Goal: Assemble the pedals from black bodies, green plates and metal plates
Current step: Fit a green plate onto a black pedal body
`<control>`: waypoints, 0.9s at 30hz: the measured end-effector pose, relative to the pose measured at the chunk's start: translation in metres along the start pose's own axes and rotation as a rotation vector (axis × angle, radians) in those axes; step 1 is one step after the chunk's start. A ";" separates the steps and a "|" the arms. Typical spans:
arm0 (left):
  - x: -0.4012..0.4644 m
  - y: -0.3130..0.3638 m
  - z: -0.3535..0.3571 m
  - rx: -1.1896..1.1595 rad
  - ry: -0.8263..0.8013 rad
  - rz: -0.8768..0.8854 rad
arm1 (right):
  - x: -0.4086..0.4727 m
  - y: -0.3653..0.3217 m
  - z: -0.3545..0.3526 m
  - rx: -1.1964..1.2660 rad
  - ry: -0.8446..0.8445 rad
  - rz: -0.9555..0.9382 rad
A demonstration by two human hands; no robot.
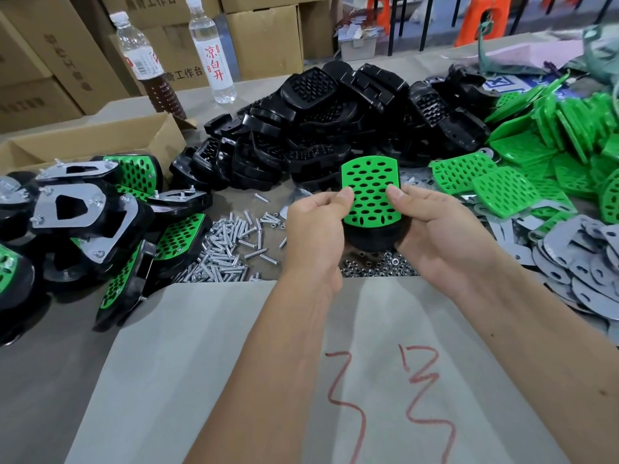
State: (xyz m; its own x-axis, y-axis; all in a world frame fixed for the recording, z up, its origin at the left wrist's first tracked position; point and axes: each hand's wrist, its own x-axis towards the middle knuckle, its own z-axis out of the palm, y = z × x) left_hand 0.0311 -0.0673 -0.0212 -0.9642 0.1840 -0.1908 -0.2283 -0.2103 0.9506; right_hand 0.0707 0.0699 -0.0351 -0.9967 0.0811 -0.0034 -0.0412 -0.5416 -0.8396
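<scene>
A green perforated plate lies on top of a black pedal body, and I hold the pair above the table's middle. My left hand grips its left edge with the thumb pressed on the green face. My right hand grips the right edge the same way, fingers curled underneath. A big heap of black bodies lies behind. Loose green plates are piled at the right. Grey metal plates spread along the right edge.
Finished pedals are stacked at the left, by an open cardboard box. Screws and nuts lie scattered under my hands. Two bottles stand at the back. Grey paper with red marks covers the near table.
</scene>
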 end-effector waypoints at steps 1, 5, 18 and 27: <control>0.000 0.000 0.001 -0.022 0.012 -0.013 | 0.000 0.001 0.001 0.006 -0.004 0.001; 0.000 -0.002 0.004 -0.079 0.046 -0.062 | 0.002 0.000 0.001 -0.011 0.001 0.043; 0.007 0.009 -0.016 0.083 0.067 0.265 | -0.002 0.005 0.013 -0.286 0.214 -0.051; 0.007 0.006 -0.016 0.154 -0.026 0.213 | -0.003 -0.002 0.004 -0.262 0.088 -0.042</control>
State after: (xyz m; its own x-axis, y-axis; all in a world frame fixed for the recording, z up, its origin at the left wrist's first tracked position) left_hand 0.0208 -0.0830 -0.0204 -0.9841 0.1759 0.0225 0.0051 -0.0988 0.9951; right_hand 0.0740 0.0673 -0.0311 -0.9840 0.1780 -0.0030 -0.0518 -0.3023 -0.9518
